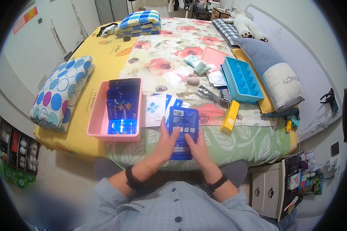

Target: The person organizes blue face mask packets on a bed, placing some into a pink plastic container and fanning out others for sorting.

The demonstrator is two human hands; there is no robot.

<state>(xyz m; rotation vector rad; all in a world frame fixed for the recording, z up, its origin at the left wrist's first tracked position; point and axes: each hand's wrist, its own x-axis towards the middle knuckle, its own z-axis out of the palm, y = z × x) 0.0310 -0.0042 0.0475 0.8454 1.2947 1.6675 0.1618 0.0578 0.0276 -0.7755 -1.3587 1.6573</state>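
Between my left hand (166, 141) and my right hand (199, 147) is a blue printed sachet (184, 135), held upright by its side edges with both thumbs on its face. Left of my hands stands a pink plastic bin (92, 124) with a row of dark blue sachets (123, 106) along its right side; its left part shows bare pink bottom. Just behind the held sachet lie a white packet (153, 111) with blue drops on it and several blue-and-white packets (173, 101). A yellow box (230, 117) lies to the right of my hands.
A blue divided organizer (243, 80) stands at the right beside a long pillow (270, 75). Socks (226, 98), small pouches and a pink lid (214, 55) lie mid-bed. Folded quilts (62, 93) rest at the left and far side. A white drawer cabinet (266, 190) stands at lower right.
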